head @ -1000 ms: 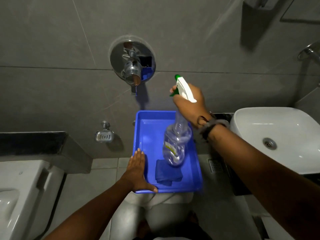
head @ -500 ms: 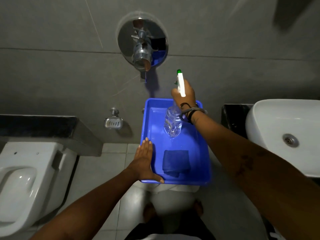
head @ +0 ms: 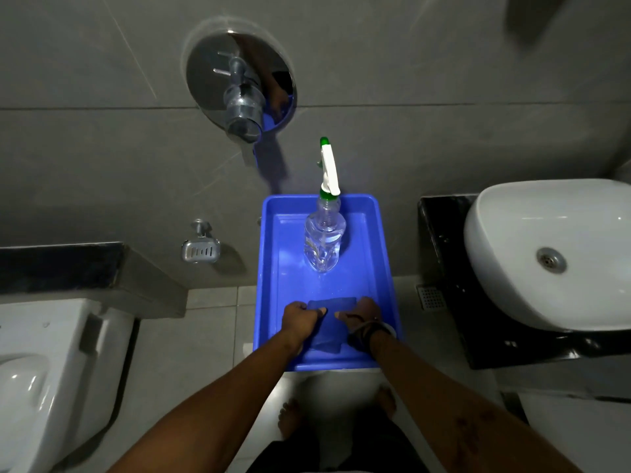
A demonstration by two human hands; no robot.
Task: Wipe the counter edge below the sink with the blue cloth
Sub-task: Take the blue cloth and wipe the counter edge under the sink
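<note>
A folded blue cloth (head: 330, 327) lies at the near end of a blue plastic tray (head: 382, 268). My left hand (head: 300, 322) grips its left edge and my right hand (head: 362, 319) grips its right edge, thumbs on top. A clear spray bottle (head: 324, 240) with a white and green trigger head stands upright at the tray's far end, free of both hands. To the right, a white sink basin (head: 546, 254) sits on a black counter (head: 444, 268), whose front edge (head: 546, 356) runs below the basin.
A chrome wall faucet (head: 242, 93) is mounted above the tray. A chrome soap dish (head: 200, 249) hangs on the wall to the left. A white toilet (head: 44, 370) fills the lower left under a dark ledge. A floor drain (head: 431, 298) lies between tray and counter. My bare feet stand below.
My right hand set the spray bottle down in the tray and let go. Both hands moved to the near end of the tray and took hold of the blue cloth.
</note>
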